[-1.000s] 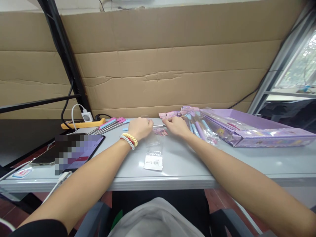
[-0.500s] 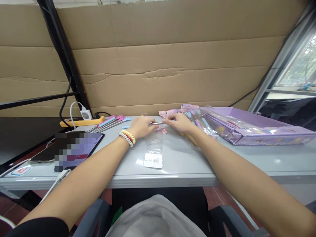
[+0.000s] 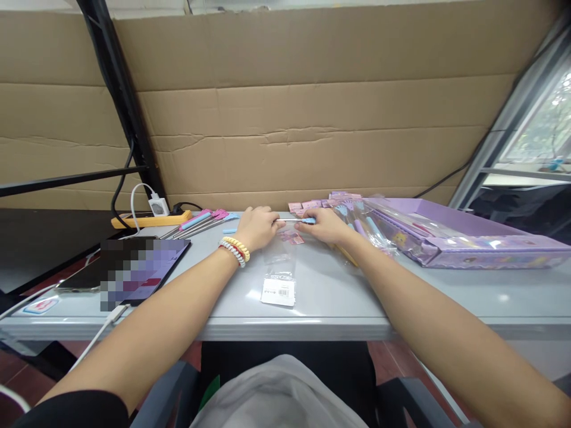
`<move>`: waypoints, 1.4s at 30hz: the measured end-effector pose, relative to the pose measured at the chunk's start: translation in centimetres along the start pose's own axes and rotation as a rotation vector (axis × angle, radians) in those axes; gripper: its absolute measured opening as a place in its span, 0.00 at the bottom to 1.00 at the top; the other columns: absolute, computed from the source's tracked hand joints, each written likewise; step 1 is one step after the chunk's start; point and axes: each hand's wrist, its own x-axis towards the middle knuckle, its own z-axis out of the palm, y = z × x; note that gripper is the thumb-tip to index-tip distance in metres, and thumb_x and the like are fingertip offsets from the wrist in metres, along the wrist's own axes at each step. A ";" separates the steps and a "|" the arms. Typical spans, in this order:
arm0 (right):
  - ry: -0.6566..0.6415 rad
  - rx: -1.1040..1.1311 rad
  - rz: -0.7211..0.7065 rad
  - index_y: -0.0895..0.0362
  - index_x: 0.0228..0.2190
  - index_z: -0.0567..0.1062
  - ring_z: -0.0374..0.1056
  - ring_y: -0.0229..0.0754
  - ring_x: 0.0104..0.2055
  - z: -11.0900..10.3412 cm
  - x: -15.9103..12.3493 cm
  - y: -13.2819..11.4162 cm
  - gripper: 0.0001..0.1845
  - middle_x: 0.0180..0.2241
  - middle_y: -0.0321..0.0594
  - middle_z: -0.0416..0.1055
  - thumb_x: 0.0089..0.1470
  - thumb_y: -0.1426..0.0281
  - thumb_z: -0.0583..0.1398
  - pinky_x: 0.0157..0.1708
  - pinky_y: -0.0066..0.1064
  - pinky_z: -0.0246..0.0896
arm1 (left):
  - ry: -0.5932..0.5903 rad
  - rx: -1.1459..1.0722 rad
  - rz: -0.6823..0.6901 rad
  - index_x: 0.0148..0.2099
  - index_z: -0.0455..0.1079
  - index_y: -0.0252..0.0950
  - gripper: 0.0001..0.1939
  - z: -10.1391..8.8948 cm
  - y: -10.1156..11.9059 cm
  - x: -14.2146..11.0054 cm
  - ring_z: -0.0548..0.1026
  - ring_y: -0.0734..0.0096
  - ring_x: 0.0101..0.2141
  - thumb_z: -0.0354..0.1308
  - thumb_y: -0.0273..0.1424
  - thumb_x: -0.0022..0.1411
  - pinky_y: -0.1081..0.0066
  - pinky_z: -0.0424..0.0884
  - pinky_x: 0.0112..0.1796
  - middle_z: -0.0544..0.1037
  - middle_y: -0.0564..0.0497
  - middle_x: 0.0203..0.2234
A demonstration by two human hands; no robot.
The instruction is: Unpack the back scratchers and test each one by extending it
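Observation:
A back scratcher [image 3: 291, 220] with a thin metal rod and a light blue end is held level between both hands. The fingers of my left hand [image 3: 256, 229] close around its left end. On the right, my right hand [image 3: 329, 225] pinches it at the blue part. Just below lies a clear plastic sleeve [image 3: 280, 258] with a white barcode label [image 3: 279, 291] and a small pink card [image 3: 292, 237] at its far end. A short blue piece [image 3: 229, 230] lies beside my left hand, partly hidden.
Several loose back scratchers [image 3: 200, 223] lie at left, near a yellow power strip [image 3: 151, 220] and a tablet [image 3: 156, 270]. Bagged scratchers with pink cards [image 3: 370, 226] rest beside a purple box [image 3: 468, 249] at right. A cardboard wall [image 3: 312, 107] stands behind the table.
More of the rod and its blue end now shows between my hands. My right hand's fingers have shifted slightly to the right along the back scratcher. The view has also moved a little.

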 end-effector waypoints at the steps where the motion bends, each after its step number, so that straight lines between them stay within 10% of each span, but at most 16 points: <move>1: 0.000 -0.008 0.001 0.58 0.22 0.69 0.58 0.35 0.25 0.0 0.0 0.0 0.17 0.20 0.33 0.63 0.46 0.56 0.56 0.25 0.25 0.47 | -0.002 0.003 -0.003 0.36 0.71 0.38 0.17 0.1 0.0 0.0 0.71 0.64 0.42 0.43 0.39 0.64 0.67 0.61 0.40 0.75 0.47 0.36; 15: 0.341 0.157 -0.020 0.59 0.52 0.62 0.61 0.48 0.48 0.8 0.6 0.4 0.31 0.51 0.49 0.62 0.46 0.64 0.58 0.46 0.38 0.56 | 0.109 -0.036 -0.204 0.43 0.68 0.34 0.15 0.2 -4.2 1.0 0.70 0.61 0.42 0.42 0.25 0.60 0.67 0.65 0.41 0.72 0.42 0.40; 29: 0.071 0.121 -0.011 0.60 0.49 0.65 0.65 0.42 0.38 1.0 0.3 0.2 0.28 0.47 0.50 0.66 0.47 0.63 0.59 0.40 0.34 0.59 | -0.180 0.095 -0.750 0.45 0.71 0.30 0.20 -1.8 -7.4 0.5 0.73 0.48 0.43 0.53 0.35 0.53 0.60 0.69 0.37 0.73 0.31 0.42; 42: -0.087 0.106 -0.003 0.59 0.46 0.68 0.65 0.41 0.37 1.4 0.5 0.9 0.25 0.43 0.47 0.68 0.47 0.61 0.59 0.37 0.31 0.59 | -0.351 0.182 -0.820 0.48 0.70 0.31 0.20 -0.9 -9.2 -0.4 0.72 0.51 0.46 0.53 0.29 0.52 0.62 0.69 0.41 0.73 0.36 0.46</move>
